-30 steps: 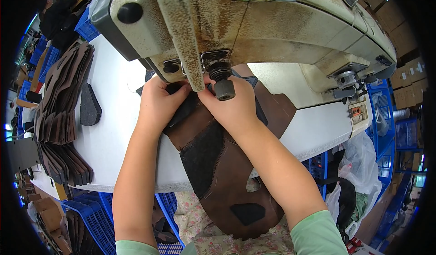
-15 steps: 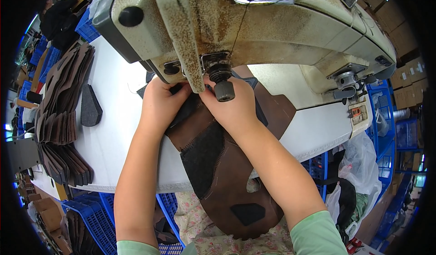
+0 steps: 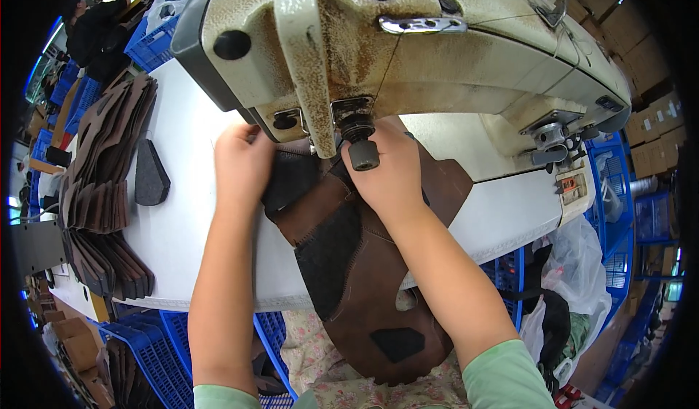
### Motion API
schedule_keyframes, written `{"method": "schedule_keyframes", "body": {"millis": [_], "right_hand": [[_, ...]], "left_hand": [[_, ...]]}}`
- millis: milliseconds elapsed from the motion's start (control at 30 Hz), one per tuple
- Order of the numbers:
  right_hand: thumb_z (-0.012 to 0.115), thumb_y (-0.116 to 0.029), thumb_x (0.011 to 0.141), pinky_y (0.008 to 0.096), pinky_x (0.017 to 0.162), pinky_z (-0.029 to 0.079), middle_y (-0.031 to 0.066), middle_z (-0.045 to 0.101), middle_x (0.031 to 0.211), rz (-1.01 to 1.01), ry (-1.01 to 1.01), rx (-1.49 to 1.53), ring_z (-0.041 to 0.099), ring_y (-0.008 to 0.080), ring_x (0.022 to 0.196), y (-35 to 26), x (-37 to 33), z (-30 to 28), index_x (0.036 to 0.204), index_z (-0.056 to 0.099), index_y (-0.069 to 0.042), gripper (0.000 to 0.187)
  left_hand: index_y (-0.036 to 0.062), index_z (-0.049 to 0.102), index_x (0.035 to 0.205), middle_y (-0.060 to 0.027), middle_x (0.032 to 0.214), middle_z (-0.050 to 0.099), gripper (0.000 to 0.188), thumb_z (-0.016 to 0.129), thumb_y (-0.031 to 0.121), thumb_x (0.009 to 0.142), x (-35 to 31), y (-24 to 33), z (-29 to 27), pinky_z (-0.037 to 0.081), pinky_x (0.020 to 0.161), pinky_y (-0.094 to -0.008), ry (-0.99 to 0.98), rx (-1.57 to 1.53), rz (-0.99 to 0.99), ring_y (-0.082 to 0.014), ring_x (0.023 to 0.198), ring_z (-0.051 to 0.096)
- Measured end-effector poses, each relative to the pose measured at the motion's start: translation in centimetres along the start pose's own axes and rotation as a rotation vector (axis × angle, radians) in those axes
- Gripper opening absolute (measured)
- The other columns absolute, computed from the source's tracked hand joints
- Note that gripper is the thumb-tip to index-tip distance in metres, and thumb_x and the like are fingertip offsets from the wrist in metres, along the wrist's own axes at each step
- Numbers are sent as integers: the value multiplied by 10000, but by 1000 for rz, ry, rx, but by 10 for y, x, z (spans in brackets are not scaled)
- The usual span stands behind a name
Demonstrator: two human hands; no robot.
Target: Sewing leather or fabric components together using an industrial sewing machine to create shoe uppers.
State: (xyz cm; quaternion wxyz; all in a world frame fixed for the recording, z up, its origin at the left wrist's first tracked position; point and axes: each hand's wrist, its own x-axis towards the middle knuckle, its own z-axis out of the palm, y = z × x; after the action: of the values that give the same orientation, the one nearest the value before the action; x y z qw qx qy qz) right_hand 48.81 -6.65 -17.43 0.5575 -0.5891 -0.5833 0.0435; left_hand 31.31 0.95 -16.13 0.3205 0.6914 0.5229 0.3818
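A large brown leather piece (image 3: 378, 263) with black patches sewn on it hangs from the white sewing table toward my lap. Its far part lies beneath the head of a beige, rust-flecked sewing machine (image 3: 437, 67). At its far left edge, my left hand (image 3: 244, 161) is slightly blurred, with curled fingers closed on the leather. My right hand (image 3: 389, 169) rests on the leather right of the needle area; the machine's dark knob (image 3: 362, 154) covers part of it, so its fingers are mostly hidden. One black patch (image 3: 328, 263) has a zigzag stitch along its edge.
A loose black patch (image 3: 151, 172) lies on the table (image 3: 193, 263) at the left. Beyond it stand stacks of brown leather pieces (image 3: 102, 154). Blue crates (image 3: 145, 351) are below the table, and plastic bags (image 3: 575, 263) sit at the right. A person (image 3: 95, 34) is in the far left background.
My left hand has moved left, away from the needle area, exposing more of the black patch there. My right hand has shifted slightly right. The view has shifted a little.
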Motion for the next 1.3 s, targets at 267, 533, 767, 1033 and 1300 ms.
{"method": "schedule_keyframes", "body": {"millis": [267,533,767,1033,1300], "right_hand": [[636,19,748,400,644,477,133,618,801,74,-26,85,614,342,757,7,-2,5,797,612,-25,70],[647,-55,710,423,672,472,98,613,779,-71,-204,19,577,342,792,-2,-1,2,761,630,-45,54],[681,-147,684,462,783,451,85,631,815,-75,-279,198,558,357,899,9,1,7,801,646,-71,144],[684,-148,686,452,726,460,112,604,761,-70,-245,86,562,348,821,4,-2,9,713,643,-50,109],[694,-187,727,441,720,478,128,603,798,-31,-426,-115,586,337,818,-13,1,-22,773,638,-13,188]], "left_hand": [[-3,510,981,-139,936,651,102,499,78,920,28,1,-34,398,509,-173,153,-1249,-486,-123,676,592],[-40,638,919,-135,817,679,142,593,50,819,-9,19,-34,485,583,-296,-321,202,115,-216,613,613],[-30,721,937,-93,739,691,173,692,45,784,-13,46,-26,488,620,-290,-597,236,23,-118,629,593],[-41,689,835,-178,790,668,165,709,91,739,23,-3,-6,518,653,-385,-75,326,337,-339,724,638],[26,683,919,-154,1136,574,208,672,30,712,-28,28,-34,444,943,-451,-185,575,396,-365,1101,522]]}}
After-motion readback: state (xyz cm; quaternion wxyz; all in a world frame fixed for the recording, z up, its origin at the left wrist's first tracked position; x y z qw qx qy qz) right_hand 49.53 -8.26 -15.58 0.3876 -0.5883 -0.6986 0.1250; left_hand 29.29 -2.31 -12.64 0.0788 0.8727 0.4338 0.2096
